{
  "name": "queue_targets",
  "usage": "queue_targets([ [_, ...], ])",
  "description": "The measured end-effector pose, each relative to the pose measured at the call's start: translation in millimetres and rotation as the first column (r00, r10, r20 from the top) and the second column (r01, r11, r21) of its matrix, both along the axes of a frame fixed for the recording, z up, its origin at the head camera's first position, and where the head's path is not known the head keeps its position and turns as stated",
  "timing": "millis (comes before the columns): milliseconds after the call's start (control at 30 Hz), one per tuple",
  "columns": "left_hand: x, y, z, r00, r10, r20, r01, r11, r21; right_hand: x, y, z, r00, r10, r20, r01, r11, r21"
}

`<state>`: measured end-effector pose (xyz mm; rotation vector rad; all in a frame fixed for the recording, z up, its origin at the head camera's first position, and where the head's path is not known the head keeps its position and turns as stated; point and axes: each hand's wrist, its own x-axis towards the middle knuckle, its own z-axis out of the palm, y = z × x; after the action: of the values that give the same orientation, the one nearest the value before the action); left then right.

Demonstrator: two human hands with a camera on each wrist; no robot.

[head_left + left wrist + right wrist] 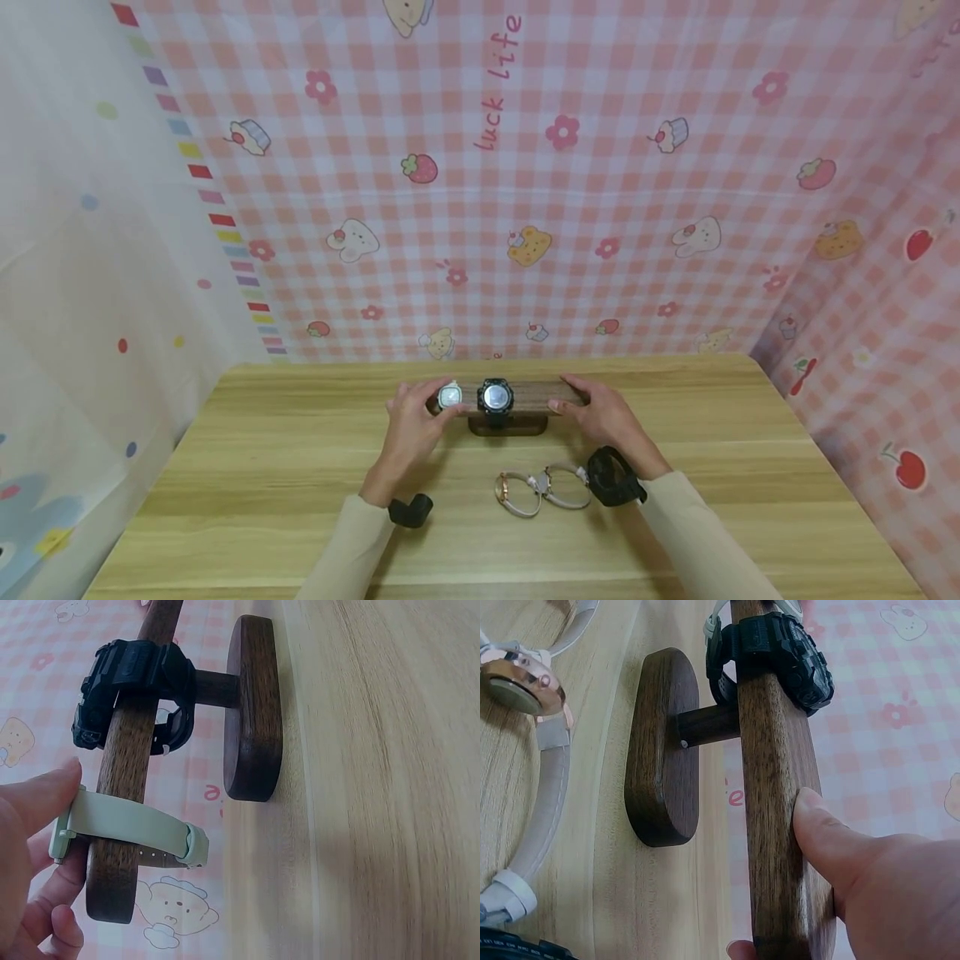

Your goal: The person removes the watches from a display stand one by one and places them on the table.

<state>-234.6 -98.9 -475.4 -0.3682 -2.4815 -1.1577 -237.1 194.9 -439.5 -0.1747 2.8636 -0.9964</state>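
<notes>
A dark wooden watch stand (534, 397) has a horizontal bar on a short post and an oval base (256, 712). My left hand (412, 423) pinches a pale green watch (135, 821) with a square face, looped round the bar near its left end. A chunky black watch (496, 397) with a round face hangs round the middle of the bar. On the right, my right hand (604, 415) grips the bare end of the bar (776, 825), its thumb lying along one face. Some of the right fingers are hidden behind the bar.
Two light-strapped watches lie on the wooden table (247, 500) before the stand: a rose-gold one (517, 494) and another (566, 487). A black strapped item (611, 477) sits by my right wrist. A pink checked cloth (480, 208) hangs behind the table.
</notes>
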Motion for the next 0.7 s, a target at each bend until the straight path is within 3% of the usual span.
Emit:
queue_targets([
  [700, 4.1, -14.0, 2.9, 0.999, 0.018, 0.031, -0.02, 0.999, 0.045, -1.2, 0.6, -0.7, 1.0, -0.002, -0.013, 0.002, 1.0, 0.018],
])
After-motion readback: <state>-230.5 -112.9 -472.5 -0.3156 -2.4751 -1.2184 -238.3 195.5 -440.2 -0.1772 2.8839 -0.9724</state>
